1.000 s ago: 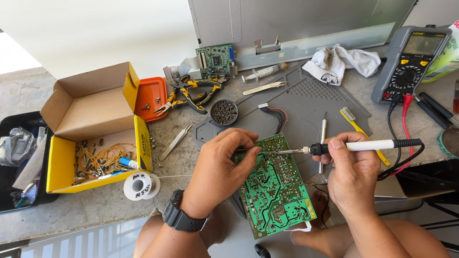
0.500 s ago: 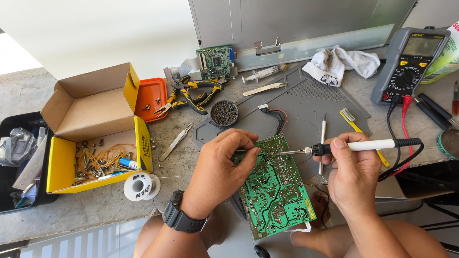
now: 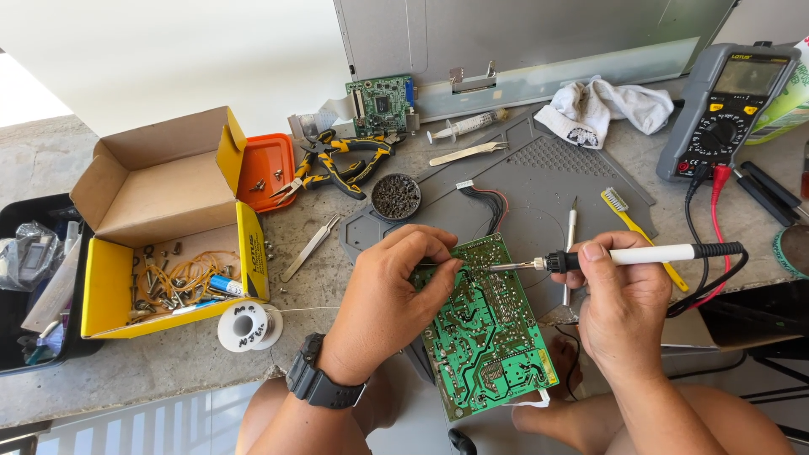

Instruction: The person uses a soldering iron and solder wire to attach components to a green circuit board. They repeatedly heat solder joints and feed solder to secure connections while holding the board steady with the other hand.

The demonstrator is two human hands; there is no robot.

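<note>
the right hand [image 3: 619,291] closes around a soldering iron [image 3: 624,255], its tip touching the green circuit board [image 3: 484,329] just left of the grip. the left hand [image 3: 392,282] pinches a thin solder wire [image 3: 291,309] at the board's top edge.

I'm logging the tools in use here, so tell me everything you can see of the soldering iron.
The soldering iron is a slim pen-shaped tool with a white handle, a black collar and a thin metal tip. It lies nearly level, tip pointing left and meeting the upper edge of the green circuit board. The right hand grips it near the collar. A black cord leaves its rear end and loops down to the right.
</note>
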